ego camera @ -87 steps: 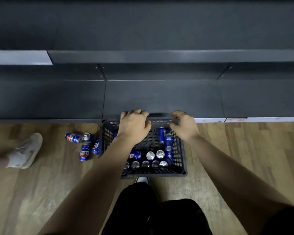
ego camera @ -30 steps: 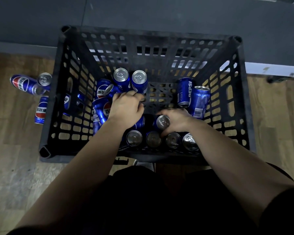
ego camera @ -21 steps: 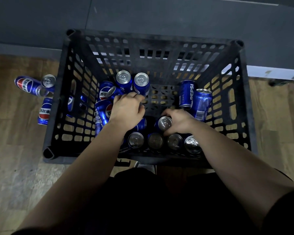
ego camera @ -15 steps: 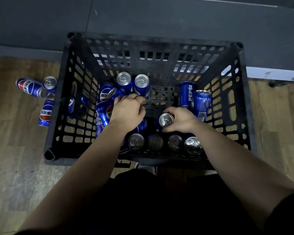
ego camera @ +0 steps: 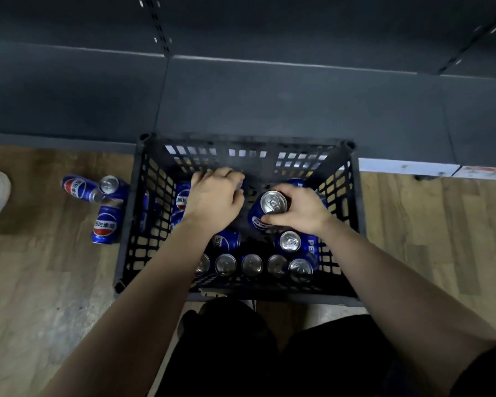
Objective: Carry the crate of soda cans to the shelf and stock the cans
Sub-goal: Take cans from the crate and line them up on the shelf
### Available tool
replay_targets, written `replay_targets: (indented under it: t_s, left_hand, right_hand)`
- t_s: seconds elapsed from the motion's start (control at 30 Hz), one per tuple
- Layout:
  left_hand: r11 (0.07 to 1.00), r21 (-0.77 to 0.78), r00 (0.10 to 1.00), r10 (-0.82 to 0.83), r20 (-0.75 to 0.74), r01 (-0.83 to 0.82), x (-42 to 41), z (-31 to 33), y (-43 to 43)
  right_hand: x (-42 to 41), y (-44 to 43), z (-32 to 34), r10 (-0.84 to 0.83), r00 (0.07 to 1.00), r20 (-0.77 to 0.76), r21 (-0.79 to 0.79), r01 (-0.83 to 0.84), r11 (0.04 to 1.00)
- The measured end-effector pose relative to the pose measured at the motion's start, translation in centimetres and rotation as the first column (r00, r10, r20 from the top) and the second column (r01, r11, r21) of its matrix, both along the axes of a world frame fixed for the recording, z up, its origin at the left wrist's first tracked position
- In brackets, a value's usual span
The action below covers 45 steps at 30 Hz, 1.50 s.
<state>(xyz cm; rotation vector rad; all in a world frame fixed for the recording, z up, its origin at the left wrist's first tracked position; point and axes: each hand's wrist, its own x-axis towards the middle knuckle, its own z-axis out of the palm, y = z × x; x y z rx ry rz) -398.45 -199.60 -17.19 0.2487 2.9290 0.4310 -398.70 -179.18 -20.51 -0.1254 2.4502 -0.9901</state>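
Can (ego camera: 272, 203) is gripped round its side by R hand (ego camera: 301, 210), held up inside crate (ego camera: 132, 224), set on floor (ego camera: 40, 282) at shelf (ego camera: 269, 104) base. L hand (ego camera: 215, 199) is curled inside; its hold can't be told. Can judged rigid, slick, weighty: best taken mid-body

Cans (ego camera: 252, 265) in crate (ego camera: 128, 224); shelf (ego camera: 269, 101) behind; three cans (ego camera: 105, 224) left.

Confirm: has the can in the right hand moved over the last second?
Yes. The right hand grips the can, which has lifted up and away from the row of cans along the crate's near wall.
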Motion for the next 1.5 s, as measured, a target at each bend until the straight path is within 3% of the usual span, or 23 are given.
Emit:
replay_targets:
  t_s: [0.43,0.8,1.07,1.5]
  left_hand:
    - [0.998,-0.006,0.997,-0.065,-0.032,0.065,-2.3,29.2,3.2]
    - [0.987,0.004,0.948,-0.155,-0.276,0.163,-4.3,51.3,6.1]
    - [0.966,0.015,0.892,-0.232,-0.388,0.258,-6.6,60.8,7.6]
    - [0.930,-0.003,0.787,-0.312,-0.533,0.367,-11.5,69.4,11.0]
  right_hand:
    - [-2.2,2.7,30.5,-0.067,0.992,-0.103,-0.045,0.063,0.997]
    - [-2.7,6.7,52.9,-0.266,0.940,-0.213,-0.270,0.206,0.941]
    - [-3.4,7.6,62.7,-0.355,0.832,-0.425,-0.309,0.235,0.922]
    - [-6.5,11.3,73.8,-0.469,0.689,-0.552,-0.394,0.280,0.875]
